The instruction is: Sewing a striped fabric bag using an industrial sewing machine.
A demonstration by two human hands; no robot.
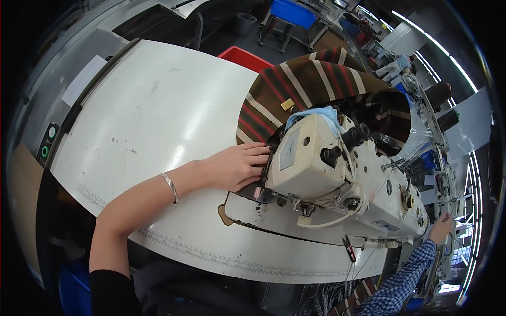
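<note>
Striped fabric [316, 79], draped at 12 o'clock of the sewing-machine head [311, 163], probably soft, light; hold flat near its edge. Left hand [237, 166] flattish, unclenched, at 9 o'clock; right hand [441, 227], 4 o'clock, grip unclear.

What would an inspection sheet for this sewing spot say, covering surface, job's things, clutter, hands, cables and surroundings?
Surface: white table, dark specks and scuffs, ruler marks along its near edge.
Job's things: sewing machine; striped cloth draped beyond its head.
Clutter: snips near the table's front edge; blue rag on the machine.
Left hand: palm down beside the machine's head, fingers by the cloth's edge; grip unclear.
Right hand: checked sleeve, near the machine's far right end; contact unclear.
Cables: white tube curving along the machine's front; possibly a cord.
Surroundings: red bin past the table, blue tub farther off, person in the background, tube lights.
</note>
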